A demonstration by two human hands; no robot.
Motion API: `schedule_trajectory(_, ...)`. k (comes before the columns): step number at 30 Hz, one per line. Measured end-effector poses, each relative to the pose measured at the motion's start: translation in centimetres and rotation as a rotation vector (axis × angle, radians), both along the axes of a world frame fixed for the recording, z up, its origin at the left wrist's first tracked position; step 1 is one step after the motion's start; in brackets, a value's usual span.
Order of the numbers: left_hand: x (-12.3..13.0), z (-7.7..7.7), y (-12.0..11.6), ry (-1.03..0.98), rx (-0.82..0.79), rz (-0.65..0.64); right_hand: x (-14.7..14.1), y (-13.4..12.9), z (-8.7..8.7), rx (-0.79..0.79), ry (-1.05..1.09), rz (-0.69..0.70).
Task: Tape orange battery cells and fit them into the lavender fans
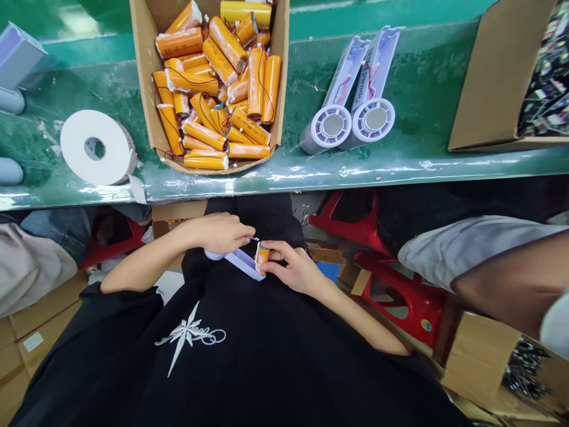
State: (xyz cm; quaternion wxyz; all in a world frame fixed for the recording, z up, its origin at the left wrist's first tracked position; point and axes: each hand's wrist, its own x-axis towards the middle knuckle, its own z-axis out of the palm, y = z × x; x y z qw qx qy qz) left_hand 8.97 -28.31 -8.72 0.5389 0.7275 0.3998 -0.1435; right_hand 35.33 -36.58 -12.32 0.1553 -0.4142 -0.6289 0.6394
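Observation:
An orange cylindrical battery (pixel 263 256) with white residue along its side stands upright in front of my lap, between the thumb and fingers of my right hand (pixel 291 267). My left hand (pixel 226 231) is closed in a pinch just to the left of the battery's top. A thin wire (pixel 253 238) with a small pale end shows at those fingertips. Below both hands lies a light purple plastic housing (pixel 242 261), its long open channel reaching under the battery. My left forearm and hand partly cover the rest of it.
On the green bench (pixel 306 172), a cardboard box (pixel 144 77) holds several orange batteries. A white tape roll (pixel 73 145) sits left of it; two purple housings (pixel 373 77) lie right. Another box (pixel 484 83) holds small parts. Red stools (pixel 409 296) and seated people flank me.

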Motion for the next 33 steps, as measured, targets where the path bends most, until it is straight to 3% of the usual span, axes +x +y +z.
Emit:
schedule_trajectory(6, 0.8, -0.3, 0.0, -0.029, -0.015, 0.019, -0.7, 0.7, 0.6, -0.059, -0.105, 0.208)
schedule_trajectory(10, 2.2, -0.5, 0.5, 0.06, 0.008, -0.09, -1.7, 0.8, 0.7, 0.019, -0.126, 0.379)
schedule_trajectory(13, 3.2, 0.3, 1.0, 0.116, 0.082, -0.236, -2.3, 1.2, 0.9, 0.099, -0.169, 0.506)
schedule_trajectory(15, 3.1, 1.7, 1.1, 0.128, 0.182, -0.279, -2.1, 1.9, 1.2, 0.157, -0.161, 0.543)
schedule_trajectory(17, 2.2, 3.6, 1.1, 0.092, 0.34, -0.245, -1.2, 2.9, 1.7, 0.188, -0.075, 0.501)
schedule_trajectory(21, -1.1, 7.5, 0.8, -0.148, 0.75, -0.026, 0.7, 4.9, 3.8, 0.133, 0.187, 0.198)
schedule_trajectory(23, -2.2, 8.8, 0.6, -0.261, 0.921, 0.039, 0.7, 6.0, 5.0, 0.099, 0.246, 0.123)
schedule_trajectory(26, -2.2, 10.0, 0.6, -0.343, 1.149, 0.057, -0.6, 7.9, 6.6, 0.15, 0.177, 0.141)
schedule_trajectory(29, -1.6, 10.8, 1.0, -0.384, 1.362, 0.117, -2.5, 10.8, 8.4, 0.323, 0.087, 0.1)
schedule_trajectory(31, -2.2, 10.9, 1.7, -0.401, 1.439, 0.227, -3.3, 13.8, 9.8, 0.454, 0.061, 0.09)
schedule_trajectory(33, -4.4, 10.3, 2.1, -0.361, 1.489, 0.381, -3.6, 17.8, 11.3, 0.551, 0.026, 0.113)
